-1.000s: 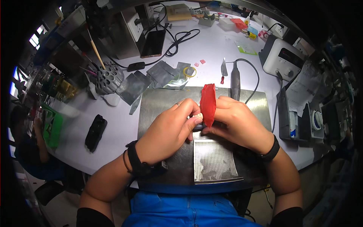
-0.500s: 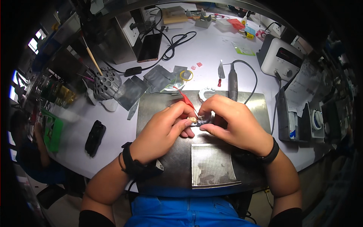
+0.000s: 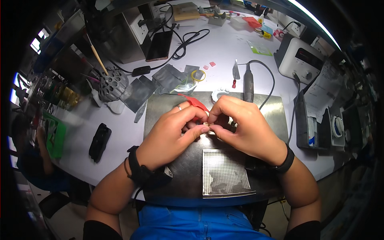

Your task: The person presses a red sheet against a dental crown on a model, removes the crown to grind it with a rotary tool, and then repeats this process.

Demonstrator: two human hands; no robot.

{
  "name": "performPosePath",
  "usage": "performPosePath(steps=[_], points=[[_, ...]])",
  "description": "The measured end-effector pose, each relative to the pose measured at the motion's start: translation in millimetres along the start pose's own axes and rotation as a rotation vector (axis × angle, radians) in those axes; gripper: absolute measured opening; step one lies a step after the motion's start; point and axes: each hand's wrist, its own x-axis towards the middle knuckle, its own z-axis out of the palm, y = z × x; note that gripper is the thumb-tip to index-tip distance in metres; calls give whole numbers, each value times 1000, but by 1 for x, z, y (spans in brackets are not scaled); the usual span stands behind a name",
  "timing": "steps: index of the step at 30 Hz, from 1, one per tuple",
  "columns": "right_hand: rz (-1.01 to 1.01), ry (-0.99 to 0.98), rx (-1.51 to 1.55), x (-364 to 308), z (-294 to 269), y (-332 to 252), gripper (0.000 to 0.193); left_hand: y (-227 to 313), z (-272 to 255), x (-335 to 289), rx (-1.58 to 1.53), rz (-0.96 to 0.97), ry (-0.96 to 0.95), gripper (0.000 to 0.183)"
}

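Over the steel plate (image 3: 272, 116), my left hand (image 3: 170, 130) and my right hand (image 3: 250, 128) meet with fingertips almost touching. Between the thumbs and index fingers is a small tooth-coloured dental crown piece (image 3: 206, 124), mostly covered. A thin red sheet (image 3: 197, 104) sticks up from between the fingers of my left hand. Beneath the curled fingers of my right hand shows something dark that I cannot make out. Just beyond my fingers stands a white dental arch model (image 3: 218, 96). Nearer me lies a perforated metal sheet (image 3: 224, 168).
A handpiece (image 3: 248, 86) with its cable lies behind the plate, beside a small blade-like tool (image 3: 235, 72). Grey sheets (image 3: 138, 94) and a bur holder (image 3: 113, 85) are at left, with a black case (image 3: 100, 142) nearer. The control box (image 3: 300, 60) and grey trays (image 3: 308, 132) stand right.
My hands have come closer together, and the right fingertips now pinch at the crown piece, which was plainer to see in my left fingers. The view has shifted slightly.
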Motion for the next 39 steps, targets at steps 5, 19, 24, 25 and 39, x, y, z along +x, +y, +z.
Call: performPosePath(steps=[5,19,24,25,39], points=[[84,19,-28,0,3,1,20,5,-5,4,-337,-226,146,54],[124,-33,-42,0,-1,3,18,22,-14,-4,193,-10,82,17],[96,-20,-55,0,0,8,18,33,-7,-13,517,55,1,25],[80,-28,-63,0,0,8,18,35,-7,-14,552,43,-21,28],[-8,23,-102,-1,6,14,18,52,0,-27,721,86,-86,37]])
